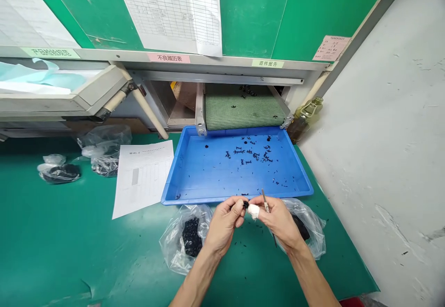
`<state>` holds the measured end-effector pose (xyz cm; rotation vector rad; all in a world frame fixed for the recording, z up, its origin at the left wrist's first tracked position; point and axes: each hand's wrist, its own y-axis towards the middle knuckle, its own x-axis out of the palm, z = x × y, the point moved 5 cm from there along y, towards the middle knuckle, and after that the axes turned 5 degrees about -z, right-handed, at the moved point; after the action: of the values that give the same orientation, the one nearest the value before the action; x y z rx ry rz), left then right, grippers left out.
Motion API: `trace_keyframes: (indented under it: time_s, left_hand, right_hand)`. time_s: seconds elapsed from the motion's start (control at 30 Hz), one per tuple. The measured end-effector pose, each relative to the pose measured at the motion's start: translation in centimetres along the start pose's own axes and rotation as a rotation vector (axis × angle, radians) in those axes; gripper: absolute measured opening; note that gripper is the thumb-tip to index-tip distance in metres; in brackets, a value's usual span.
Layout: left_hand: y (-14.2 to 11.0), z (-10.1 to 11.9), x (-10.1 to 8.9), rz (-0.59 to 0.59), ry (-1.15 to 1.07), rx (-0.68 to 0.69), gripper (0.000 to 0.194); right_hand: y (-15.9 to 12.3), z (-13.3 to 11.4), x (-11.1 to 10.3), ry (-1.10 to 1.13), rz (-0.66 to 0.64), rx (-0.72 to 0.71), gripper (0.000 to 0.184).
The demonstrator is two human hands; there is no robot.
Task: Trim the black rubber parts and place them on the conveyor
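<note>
My left hand [223, 221] pinches a black part [245, 204], right hand [279, 220] a thin tool [265, 203]; loose pieces [256, 156] remain in the far tray [203, 177].

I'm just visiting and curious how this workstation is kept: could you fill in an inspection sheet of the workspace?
Surface: green tabletop, slightly marked at its near left.
Job's things: small black part, thin tool, blue tray with black pieces scattered inside.
Clutter: tiny black bits on the tabletop; printed sheet left of the tray; clear plastic bags with black contents.
Hands: left hand has its fingers on the part; right hand, one digit wrapped in white, holds the tool, fingers close to the part.
Cables: nothing seen.
Surroundings: conveyor belt behind the tray; yellowish bottle; pale wall at right.
</note>
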<state>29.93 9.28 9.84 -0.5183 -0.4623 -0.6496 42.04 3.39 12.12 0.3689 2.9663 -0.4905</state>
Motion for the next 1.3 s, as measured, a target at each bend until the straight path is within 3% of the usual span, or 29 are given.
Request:
trace_keyframes:
  time_s: [0.37,0.63,1.03,1.3]
  left_hand:
    - [-0.5,-0.7,1.0,0.040,-0.081,0.006,0.029]
    - [-1.0,-0.8,1.2,0.044,0.135,0.036,0.033]
    - [-0.6,-1.2,0.0,0.065,0.130,0.044,0.030]
    - [-0.5,-1.6,-0.6,0.153,0.090,0.076,0.029]
  right_hand:
    - [-0.7,1.7,0.6,0.183,0.071,-0.017,0.022]
    - [-0.6,1.6,-0.1,0.071,0.170,-0.038,0.019]
    - [0.0,1.7,0.1,0.058,0.100,-0.061,0.015]
    - [0.7,1.8,1.0,0.026,0.044,-0.054,0.012]
